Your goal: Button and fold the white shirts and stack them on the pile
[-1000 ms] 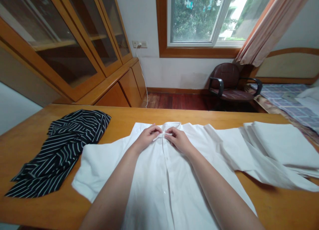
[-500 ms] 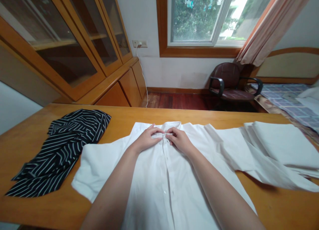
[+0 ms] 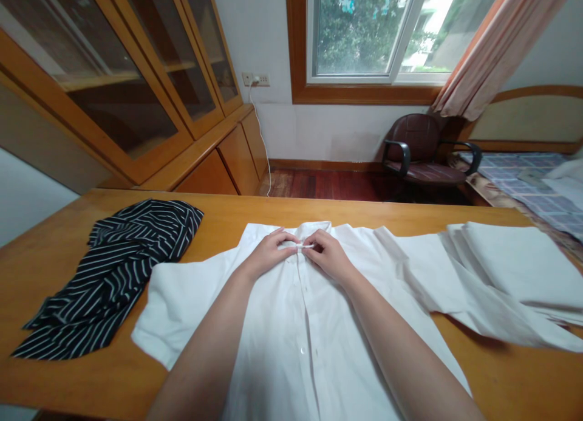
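Two pinches: left hand (image 3: 272, 251), right hand (image 3: 325, 254), fingertips nearly together on collar (image 3: 310, 228) cloth; white shirt (image 3: 268, 336) flat on table (image 3: 273, 209). Grip's barely shifted since a second ago; collar work seems unfinished.

On the left hand (image 3: 271, 252), thumb and forefinger have spread wider.

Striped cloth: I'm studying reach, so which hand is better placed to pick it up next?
Probably the left hand: the striped cloth lies on that side, whereas the right hand would likely cross the left arm. Both hands pinch the white shirt now.
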`<state>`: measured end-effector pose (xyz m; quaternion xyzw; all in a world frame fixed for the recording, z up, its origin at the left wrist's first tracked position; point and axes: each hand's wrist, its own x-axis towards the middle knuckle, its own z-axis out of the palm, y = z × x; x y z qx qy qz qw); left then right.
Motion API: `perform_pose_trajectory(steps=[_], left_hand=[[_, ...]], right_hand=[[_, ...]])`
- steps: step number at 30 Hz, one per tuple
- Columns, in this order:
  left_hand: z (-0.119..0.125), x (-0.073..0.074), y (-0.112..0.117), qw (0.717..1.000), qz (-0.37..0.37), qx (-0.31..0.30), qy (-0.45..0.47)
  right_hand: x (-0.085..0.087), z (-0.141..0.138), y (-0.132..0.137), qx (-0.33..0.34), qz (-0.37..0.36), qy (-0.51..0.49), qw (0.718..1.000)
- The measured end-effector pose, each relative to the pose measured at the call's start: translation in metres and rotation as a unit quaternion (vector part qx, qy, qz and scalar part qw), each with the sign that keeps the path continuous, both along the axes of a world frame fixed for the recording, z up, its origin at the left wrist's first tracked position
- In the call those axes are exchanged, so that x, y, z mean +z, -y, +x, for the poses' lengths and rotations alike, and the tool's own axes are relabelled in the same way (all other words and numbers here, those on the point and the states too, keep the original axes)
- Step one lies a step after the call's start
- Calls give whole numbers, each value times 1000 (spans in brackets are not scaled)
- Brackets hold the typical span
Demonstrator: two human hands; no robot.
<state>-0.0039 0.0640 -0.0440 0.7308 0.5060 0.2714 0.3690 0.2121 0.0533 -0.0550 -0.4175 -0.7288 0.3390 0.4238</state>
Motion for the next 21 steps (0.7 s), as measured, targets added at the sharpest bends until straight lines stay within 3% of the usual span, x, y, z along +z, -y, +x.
perform_pose_trajectory(steps=[7, 14, 21], left_hand=[[1, 0, 0, 1000, 6, 12, 12], [2, 1, 1, 1000, 11, 9, 7], [4, 2, 0, 999, 46, -12, -21]], right_hand=[[0, 0, 1, 0, 11, 8, 1000], [1, 0, 3, -26, -60, 13, 998], [-4, -1, 1, -32, -60, 14, 998]])
